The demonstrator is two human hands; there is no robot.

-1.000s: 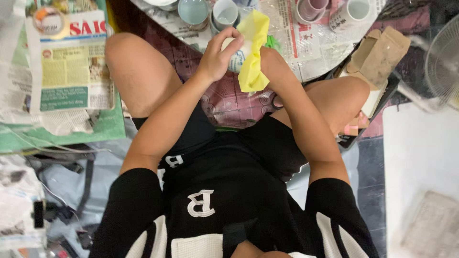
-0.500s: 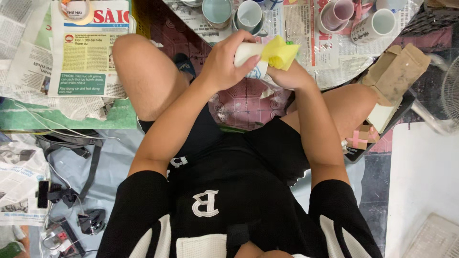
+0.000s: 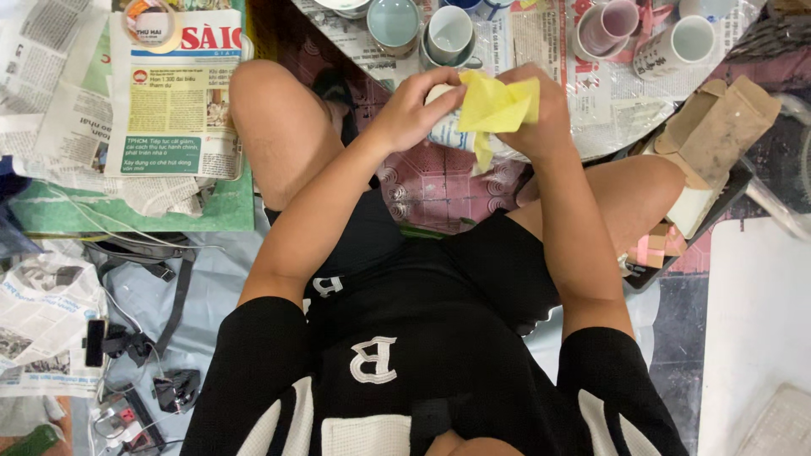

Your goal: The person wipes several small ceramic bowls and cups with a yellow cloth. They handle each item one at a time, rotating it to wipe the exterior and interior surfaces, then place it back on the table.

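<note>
The person wears a black short-sleeve shirt w/ white side panels and a white letter mark at the chest, plus a smaller white mark lower. Shorts are black too. Arms, legs and both hands are bare, no gloves.

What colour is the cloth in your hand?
Bright yellow soft cloth, held in the right hand, seen from the head view.

Spread across the floor at left: newspapers with a roll of tape on top, over a green mat. Ahead, on more newsprint: ceramic cups, a pale blue one and a pink-lined one. At right, an open cardboard box; lower left, tangled black cables and plugs.
</note>
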